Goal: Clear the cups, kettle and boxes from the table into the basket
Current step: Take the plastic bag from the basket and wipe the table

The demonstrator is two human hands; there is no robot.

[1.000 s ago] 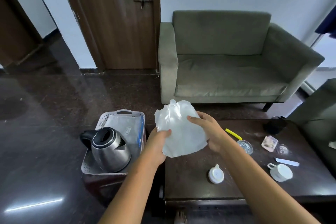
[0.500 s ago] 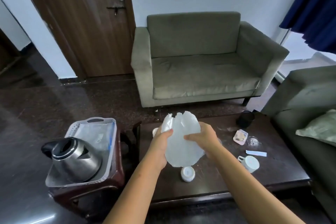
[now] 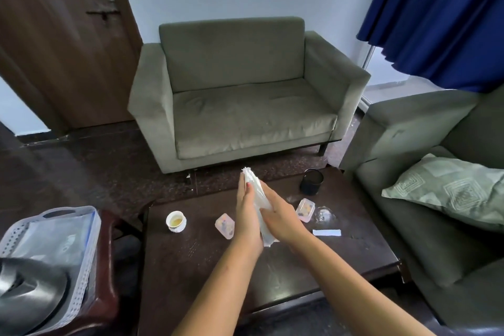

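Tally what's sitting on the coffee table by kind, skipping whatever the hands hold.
White cup: 1
Clear boxes: 2
Black mesh pot: 1
White paper strip: 1
Clear glassy piece: 1
Total: 6 in view; left hand and right hand, pressing a white bag between them, may hide more.

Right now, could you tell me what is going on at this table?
A person holds a crumpled white plastic bag upright above the table. The left hand lies flat against it and the right hand curls round it. The kettle already sits in the basket to the left. A cup, a clear box and a second clear box are not yet cleared from the table.
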